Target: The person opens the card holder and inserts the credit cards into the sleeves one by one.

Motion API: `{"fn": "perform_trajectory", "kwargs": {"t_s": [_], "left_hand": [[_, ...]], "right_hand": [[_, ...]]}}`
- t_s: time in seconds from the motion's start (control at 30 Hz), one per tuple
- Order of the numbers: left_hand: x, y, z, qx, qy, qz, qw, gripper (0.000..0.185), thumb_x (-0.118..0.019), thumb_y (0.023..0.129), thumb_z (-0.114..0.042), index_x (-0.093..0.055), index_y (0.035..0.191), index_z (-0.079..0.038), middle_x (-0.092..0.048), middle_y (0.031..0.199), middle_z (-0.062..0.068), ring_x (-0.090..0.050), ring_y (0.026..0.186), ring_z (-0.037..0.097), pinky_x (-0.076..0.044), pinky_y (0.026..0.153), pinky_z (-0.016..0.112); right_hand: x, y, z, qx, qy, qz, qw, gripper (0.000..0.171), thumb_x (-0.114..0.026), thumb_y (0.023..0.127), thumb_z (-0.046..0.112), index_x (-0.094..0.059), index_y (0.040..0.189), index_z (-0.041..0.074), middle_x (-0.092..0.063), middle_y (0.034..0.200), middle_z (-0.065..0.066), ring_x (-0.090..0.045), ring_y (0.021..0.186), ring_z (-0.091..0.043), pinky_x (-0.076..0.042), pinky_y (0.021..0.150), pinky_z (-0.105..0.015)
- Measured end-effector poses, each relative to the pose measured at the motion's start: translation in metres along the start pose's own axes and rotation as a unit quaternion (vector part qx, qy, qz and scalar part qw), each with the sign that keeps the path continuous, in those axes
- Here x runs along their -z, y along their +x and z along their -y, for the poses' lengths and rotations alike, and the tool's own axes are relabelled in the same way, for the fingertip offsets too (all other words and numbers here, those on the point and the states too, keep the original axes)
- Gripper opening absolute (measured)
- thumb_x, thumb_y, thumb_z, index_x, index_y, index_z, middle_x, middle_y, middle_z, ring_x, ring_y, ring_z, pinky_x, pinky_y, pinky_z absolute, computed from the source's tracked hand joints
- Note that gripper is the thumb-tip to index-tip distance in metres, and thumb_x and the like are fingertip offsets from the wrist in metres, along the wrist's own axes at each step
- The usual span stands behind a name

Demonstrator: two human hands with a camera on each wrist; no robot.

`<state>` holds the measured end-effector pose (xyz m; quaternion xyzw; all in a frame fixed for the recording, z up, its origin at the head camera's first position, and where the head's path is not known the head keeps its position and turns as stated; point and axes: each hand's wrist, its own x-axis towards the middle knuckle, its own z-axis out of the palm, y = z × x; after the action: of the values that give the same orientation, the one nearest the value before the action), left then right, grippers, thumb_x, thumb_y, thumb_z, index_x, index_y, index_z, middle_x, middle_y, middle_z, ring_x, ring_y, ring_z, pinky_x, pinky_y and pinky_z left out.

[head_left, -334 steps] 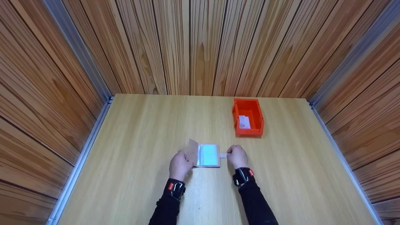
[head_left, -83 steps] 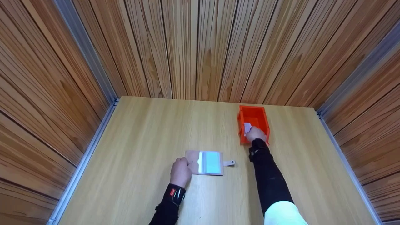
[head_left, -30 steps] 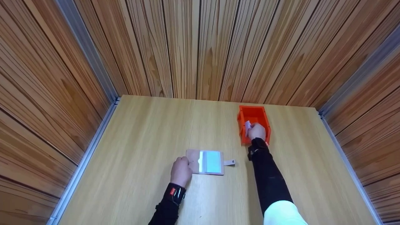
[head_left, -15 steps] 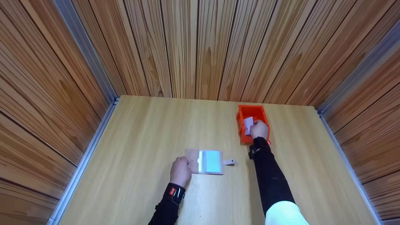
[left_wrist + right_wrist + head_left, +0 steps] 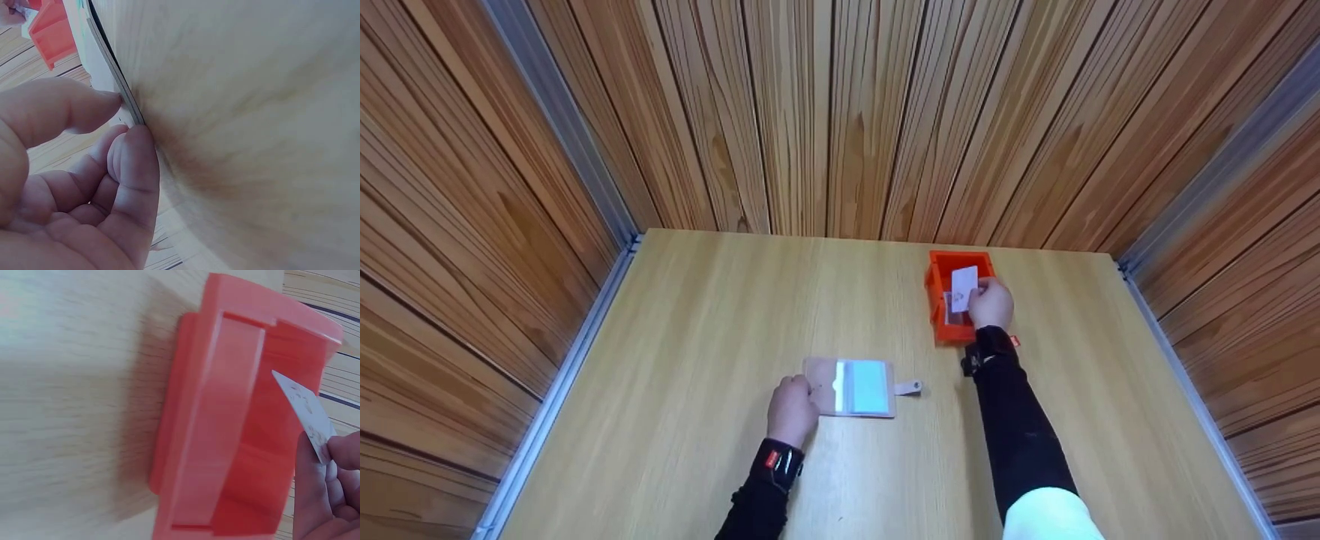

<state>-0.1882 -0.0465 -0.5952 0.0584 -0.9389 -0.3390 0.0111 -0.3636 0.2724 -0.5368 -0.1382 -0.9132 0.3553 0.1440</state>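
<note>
Item: white card (image 5: 964, 288), pinched upright in the right hand (image 5: 991, 304) above the orange bin (image 5: 941, 300), long axis pointing away from the person. Card holder (image 5: 851, 387) lay open on the table (image 5: 690, 360), toward the person and leftward of the card. Left hand (image 5: 792, 409) nearer, fingers curled on the holder's left edge.
</note>
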Motion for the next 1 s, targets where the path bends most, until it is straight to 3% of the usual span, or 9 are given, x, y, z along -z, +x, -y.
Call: {"fn": "perform_trajectory", "kwargs": {"t_s": [0.43, 1.0], "left_hand": [[-0.002, 0.0, 0.002, -0.005, 0.006, -0.007, 0.9999, 0.011, -0.064, 0.08, 0.008, -0.063, 0.087, 0.0, -0.056, 0.084, 0.01, -0.058, 0.079, 0.028, -0.047, 0.072, 0.043], [-0.001, 0.002, 0.0, 0.003, 0.002, 0.0, 1.0, 0.007, -0.062, 0.084, 0.007, -0.065, 0.088, 0.002, -0.056, 0.082, 0.008, -0.057, 0.077, 0.025, -0.048, 0.07, 0.042]], "right_hand": [[0.018, 0.003, 0.02, 0.002, 0.046, -0.045, 0.998, 0.026, -0.052, 0.096, 0.004, -0.063, 0.116, -0.008, -0.063, 0.103, -0.023, -0.057, 0.1, -0.036, -0.042, 0.093, -0.045], [0.023, -0.014, 0.035, 0.013, 0.096, -0.039, 0.995, 0.025, -0.056, 0.094, 0.005, -0.062, 0.115, -0.007, -0.063, 0.103, -0.02, -0.058, 0.097, -0.032, -0.045, 0.088, -0.041]]}}
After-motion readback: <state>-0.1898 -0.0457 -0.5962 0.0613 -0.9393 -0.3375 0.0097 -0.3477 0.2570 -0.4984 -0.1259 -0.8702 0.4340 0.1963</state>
